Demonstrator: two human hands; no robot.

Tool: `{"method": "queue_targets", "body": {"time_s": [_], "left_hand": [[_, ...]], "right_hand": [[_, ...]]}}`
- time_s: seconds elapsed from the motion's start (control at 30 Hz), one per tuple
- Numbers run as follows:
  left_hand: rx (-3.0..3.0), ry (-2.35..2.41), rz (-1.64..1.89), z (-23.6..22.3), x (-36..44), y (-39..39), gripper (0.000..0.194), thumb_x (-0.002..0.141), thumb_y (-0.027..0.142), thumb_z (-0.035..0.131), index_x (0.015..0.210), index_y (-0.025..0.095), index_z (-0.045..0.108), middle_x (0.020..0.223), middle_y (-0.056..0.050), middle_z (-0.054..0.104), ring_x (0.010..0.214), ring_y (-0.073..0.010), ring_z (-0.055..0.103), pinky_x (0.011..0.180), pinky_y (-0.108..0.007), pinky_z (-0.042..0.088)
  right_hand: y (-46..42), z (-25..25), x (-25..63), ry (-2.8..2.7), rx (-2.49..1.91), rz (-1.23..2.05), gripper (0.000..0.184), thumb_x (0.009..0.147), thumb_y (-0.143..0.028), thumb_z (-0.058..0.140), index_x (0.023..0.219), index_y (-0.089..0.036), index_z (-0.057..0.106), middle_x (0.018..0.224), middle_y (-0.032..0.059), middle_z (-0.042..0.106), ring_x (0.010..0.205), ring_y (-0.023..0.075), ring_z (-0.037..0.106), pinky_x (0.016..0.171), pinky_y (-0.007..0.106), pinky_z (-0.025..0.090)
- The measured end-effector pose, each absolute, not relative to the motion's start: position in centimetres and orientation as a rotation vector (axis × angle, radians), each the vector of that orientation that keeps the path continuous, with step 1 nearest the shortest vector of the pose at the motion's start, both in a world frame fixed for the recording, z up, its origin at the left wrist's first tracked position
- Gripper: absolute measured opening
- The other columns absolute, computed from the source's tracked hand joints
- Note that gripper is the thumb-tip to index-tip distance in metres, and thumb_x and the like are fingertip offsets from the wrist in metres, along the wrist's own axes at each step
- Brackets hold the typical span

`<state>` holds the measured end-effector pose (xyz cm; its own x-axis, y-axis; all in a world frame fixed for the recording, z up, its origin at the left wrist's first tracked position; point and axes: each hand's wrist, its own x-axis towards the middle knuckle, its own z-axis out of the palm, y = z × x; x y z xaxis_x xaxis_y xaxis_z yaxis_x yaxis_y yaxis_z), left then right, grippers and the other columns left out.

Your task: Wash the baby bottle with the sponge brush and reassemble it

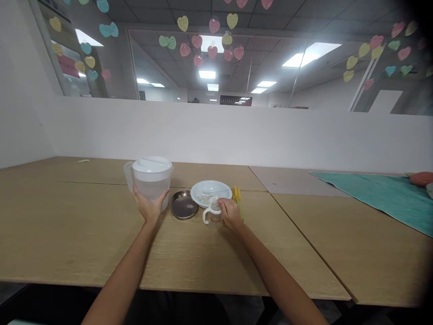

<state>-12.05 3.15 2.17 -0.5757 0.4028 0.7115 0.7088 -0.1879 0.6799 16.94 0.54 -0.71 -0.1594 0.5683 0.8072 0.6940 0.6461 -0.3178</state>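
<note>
A translucent plastic pitcher with a white lid stands at the left, water showing through its wall. My left hand is pressed round its lower front, thumb and fingers spread on its sides. In my right hand is a small clear baby bottle with white side handles and red print; its mouth is uncapped. Behind the bottle lies a white bowl with small clear pieces in it. Between pitcher and bottle sits a round metal dish. A yellow bottle brush with a green handle lies just beyond my right hand.
The wooden table has seams between its panels. A teal towel covers its right back part, with a reddish object on it. A small pale piece lies at the back left. A white wall with windows rises behind.
</note>
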Motion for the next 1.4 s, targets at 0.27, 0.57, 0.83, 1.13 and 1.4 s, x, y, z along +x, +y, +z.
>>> {"method": "queue_targets", "body": {"time_s": [0.27,0.57,0.83,1.13,1.4], "left_hand": [[-1.551,-1.614,-1.428,2.6,-10.1,1.9,0.091,0.063,0.059,0.062,0.136,0.013,0.032,0.14,-0.02,0.033,0.131,-0.035,0.024,0.107,-0.051,0.007],[-1.574,-1.538,-1.369,2.1,-10.1,2.0,0.086,0.067,0.058,0.06,0.136,0.016,0.033,0.143,-0.018,0.029,0.133,-0.0337,0.02,0.107,-0.051,0.001],[-1.6,-1.589,-1.415,2.3,-9.9,1.7,0.081,0.069,0.056,0.059,0.136,0.017,0.035,0.144,-0.016,0.028,0.134,-0.034,0.019,0.106,-0.052,0.0],[-1.64,-1.558,-1.437,2.1,-9.9,1.9,0.081,0.069,0.056,0.059,0.136,0.018,0.034,0.145,-0.016,0.026,0.134,-0.0345,0.017,0.106,-0.053,-0.003],[-1.658,-1.545,-1.323,1.9,-10.0,1.8,0.084,0.068,0.057,0.061,0.137,0.019,0.033,0.144,-0.016,0.027,0.134,-0.0344,0.017,0.106,-0.054,-0.002]], "right_hand": [[0.9,-1.0,17.2,-1.868,-1.035,-0.197,0.038,0.094,-0.03,0.027,0.084,-0.017,0.061,0.08,0.0033,0.064,0.073,0.0152,0.055,0.07,0.03,0.038],[0.9,-1.1,17.1,-1.872,-1.05,-0.162,0.041,0.095,-0.031,0.025,0.085,-0.017,0.062,0.077,0.0044,0.062,0.073,0.0157,0.055,0.07,0.029,0.037],[0.7,-0.8,17.0,-1.856,-1.061,-0.1,0.041,0.095,-0.033,0.025,0.082,-0.018,0.06,0.074,0.0027,0.06,0.07,0.0154,0.055,0.066,0.028,0.038],[0.7,-0.6,17.0,-1.868,-1.061,-0.092,0.04,0.095,-0.033,0.024,0.081,-0.018,0.059,0.074,0.0028,0.06,0.07,0.0156,0.055,0.065,0.027,0.038],[0.5,-0.5,16.9,-1.865,-1.047,-0.025,0.038,0.094,-0.034,0.025,0.082,-0.018,0.058,0.074,0.0014,0.059,0.07,0.0151,0.054,0.065,0.028,0.039]]}}
